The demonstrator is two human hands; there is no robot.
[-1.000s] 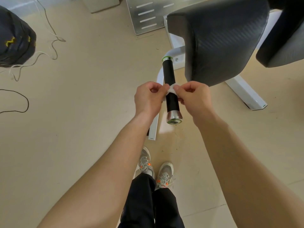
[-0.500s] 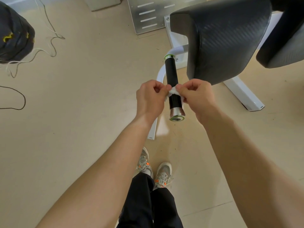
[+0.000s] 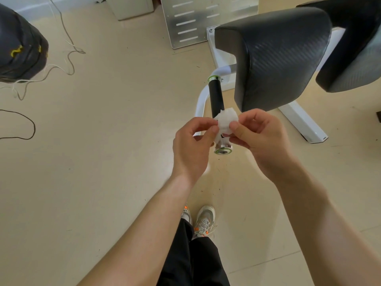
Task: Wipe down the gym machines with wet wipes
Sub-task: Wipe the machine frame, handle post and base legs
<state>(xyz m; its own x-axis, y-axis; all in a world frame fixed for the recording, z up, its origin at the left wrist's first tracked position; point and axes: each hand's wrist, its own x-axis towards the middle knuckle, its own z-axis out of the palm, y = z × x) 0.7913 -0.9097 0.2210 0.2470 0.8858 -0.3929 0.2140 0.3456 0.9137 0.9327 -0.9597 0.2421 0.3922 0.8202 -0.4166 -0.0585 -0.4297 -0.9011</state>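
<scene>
Both hands pinch the wipe: my left hand takes one edge between thumb and fingers, and my right hand takes the other. The wipe sits bunched between them, in front of the lower part of the handle. I cannot tell whether it touches the handle.

I judge the handle to be the part in hand, with the wipe being regathered or turned, not pressed flat. Nothing shows wet streaks, so I cannot say which parts are done. The seat pad, the second pad and the white frame probably remain.

The wipe is thin, white, crumpled and soft-looking. The handle is a straight matte black cylinder, likely a rubber or foam sleeve. It ends nearest me in a shiny metal cap with a green ring. Both pads are thick with rounded corners, covered in black material with a fine woven pattern and a slight sheen. The frame is smooth painted metal, part curved tube, part square bar, on a pale floor.
</scene>
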